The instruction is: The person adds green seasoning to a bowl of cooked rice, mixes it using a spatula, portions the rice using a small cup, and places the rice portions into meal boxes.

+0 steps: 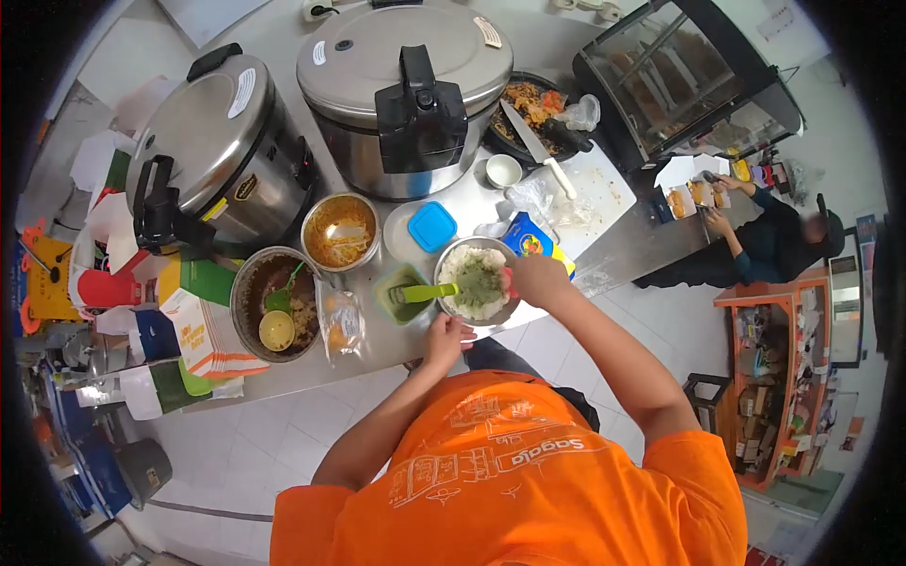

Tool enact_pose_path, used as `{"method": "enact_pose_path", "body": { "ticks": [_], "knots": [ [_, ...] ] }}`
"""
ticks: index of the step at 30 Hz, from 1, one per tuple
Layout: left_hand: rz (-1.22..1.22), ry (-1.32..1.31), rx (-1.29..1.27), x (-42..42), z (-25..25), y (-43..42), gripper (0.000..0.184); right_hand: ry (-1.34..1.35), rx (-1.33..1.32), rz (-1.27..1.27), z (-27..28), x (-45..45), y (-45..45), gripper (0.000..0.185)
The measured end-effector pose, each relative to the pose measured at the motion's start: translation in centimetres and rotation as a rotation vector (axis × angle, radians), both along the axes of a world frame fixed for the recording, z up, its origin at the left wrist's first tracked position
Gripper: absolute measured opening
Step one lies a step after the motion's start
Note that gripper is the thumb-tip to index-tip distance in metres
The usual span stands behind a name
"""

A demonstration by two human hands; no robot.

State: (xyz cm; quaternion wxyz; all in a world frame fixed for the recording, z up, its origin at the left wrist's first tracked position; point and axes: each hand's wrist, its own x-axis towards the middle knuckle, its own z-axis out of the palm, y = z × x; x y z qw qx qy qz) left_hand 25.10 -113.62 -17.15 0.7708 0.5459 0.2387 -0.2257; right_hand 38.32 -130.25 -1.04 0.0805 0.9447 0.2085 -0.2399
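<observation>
A metal bowl point(510, 259) of white flour-like powder with a greenish patch in the middle point(477, 283) stands near the table's front edge. My left hand point(447, 341) has its fingers closed at the bowl's near left rim. My right hand point(543, 285) is closed at the right rim, a small pinkish-red thing showing at its fingertips; its kind is hidden. A bright green handled tool point(431, 292) reaches from a pale green container point(390, 282) over the bowl's left side. Behind the bowl are a blue-lidded box point(432, 226) and a blue and yellow packet point(530, 238).
Two large cookers point(406, 66) stand at the back. A knife point(540, 146) lies across a white board point(604, 198) beside a dark dish of food point(528, 104). To the left are a sauce-stained bowl point(341, 231) and a pot point(247, 325). A co-worker point(764, 236) handles food boxes at right.
</observation>
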Motion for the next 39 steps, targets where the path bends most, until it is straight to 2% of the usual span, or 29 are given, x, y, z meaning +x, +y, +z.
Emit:
{"method": "enact_pose_path", "body": {
  "ticks": [2, 4, 6, 10, 12, 14, 16, 18, 19, 23, 25, 27, 30, 31, 33, 34, 35, 36, 38, 39],
  "knots": [
    [0.059, -0.018, -0.022, 0.3, -0.3, -1.1, 0.022, -0.063, 0.05, -0.14, 0.9, -2.4, 1.1, 0.017],
    [0.115, -0.034, -0.044, 0.7, -0.2, -2.2, 0.019, -0.143, 0.027, -0.036, -2.6, -5.2, 0.9, 0.015],
    [0.213, -0.046, -0.08, 1.3, 0.5, -2.8, 0.014, -0.194, 0.184, -0.039, -3.6, -7.7, 2.0, 0.018],
    [0.159, -0.096, 0.066, 1.4, 0.3, -2.5, 0.013, -0.07, 0.189, 0.062, -5.9, -7.2, 2.4, 0.019],
    [0.177, -0.057, -0.122, 1.8, -0.4, -2.3, 0.016, -0.077, 0.204, 0.048, -6.9, -5.3, 1.3, 0.018],
    [0.196, -0.04, -0.149, 2.1, 1.0, -1.9, 0.017, -0.131, 0.292, 0.011, -5.8, -3.3, -0.3, 0.016],
    [0.178, -0.039, -0.107, 2.7, 1.3, -1.8, 0.014, -0.114, 0.284, 0.043, -1.8, -2.8, -0.2, 0.015],
    [0.214, -0.059, -0.067, 3.2, 0.7, -2.2, 0.012, -0.134, 0.239, 0.075, -0.7, -4.4, -0.4, 0.015],
    [0.21, -0.072, -0.024, 3.1, 0.7, -2.4, 0.011, -0.118, 0.191, 0.149, -1.8, -4.8, -0.6, 0.015],
    [0.269, -0.108, 0.046, 3.6, 1.2, -3.5, 0.014, -0.032, 0.279, 0.268, -8.4, -2.7, -2.8, 0.018],
    [0.247, -0.1, 0.083, 4.2, 0.5, -3.3, 0.014, -0.021, 0.296, 0.25, -4.7, -1.0, -3.2, 0.021],
    [0.264, -0.11, 0.133, 4.9, 0.9, -3.0, 0.014, -0.027, 0.276, 0.225, -0.3, 0.3, -3.4, 0.034],
    [0.274, -0.089, 0.192, 5.2, 1.4, -2.9, 0.014, -0.073, 0.308, 0.223, 2.0, 3.3, -4.4, 0.026],
    [0.227, -0.103, 0.205, 5.3, 1.0, -2.5, 0.013, -0.146, 0.336, 0.204, 0.2, 4.7, -4.7, 0.024],
    [0.156, -0.12, 0.23, 5.8, 0.3, -1.7, 0.012, -0.09, 0.398, 0.211, -4.2, 7.8, -5.0, 0.025],
    [0.17, -0.117, 0.239, 6.2, 0.8, -1.5, 0.012, -0.025, 0.449, 0.208, -7.4, 9.2, -5.1, 0.029],
    [0.118, -0.102, 0.226, 6.4, 1.7, -1.4, 0.015, -0.055, 0.599, 0.178, -12.6, 10.4, -5.4, 0.023],
    [0.067, -0.081, 0.209, 6.2, 2.4, -1.4, 0.02, -0.036, 0.604, 0.193, -13.1, 10.4, -5.8, 0.023],
    [0.073, -0.055, 0.234, 6.4, 3.5, -1.3, 0.021, 0.197, 0.812, 0.143, -12.5, 10.7, -5.7, 0.022],
    [0.06, -0.044, 0.25, 6.8, 3.8, -1.1, 0.022, 0.07, 0.725, 0.291, -10.4, 9.6, -5.5, 0.02]
  ]
}}
